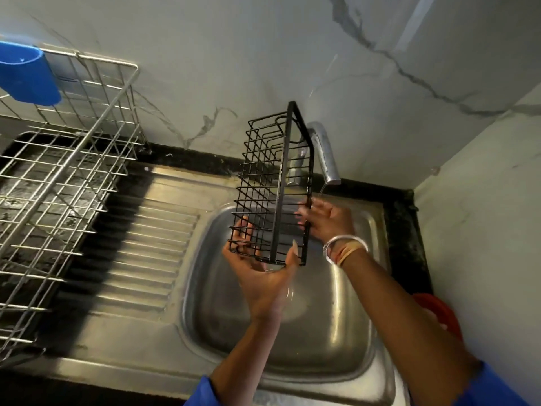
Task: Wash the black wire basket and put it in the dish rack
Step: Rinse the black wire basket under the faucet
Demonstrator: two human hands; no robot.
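The black wire basket [270, 189] stands on end above the steel sink [345, 332], just left of the tap spout. My left hand [263, 273] cups its lower end from below, thumb up against the frame and fingers behind the wires. My right hand [328, 219] holds the basket's right edge with the fingertips on the black frame. A metal dish rack [67, 177] sits on the counter at the left.
The chrome tap [322, 153] drips at its spout behind the basket. A blue cup [26, 74] hangs on the rack's far corner. The ribbed drainboard [140, 253] lies between rack and basin. A red object [439, 312] sits at the right by the wall.
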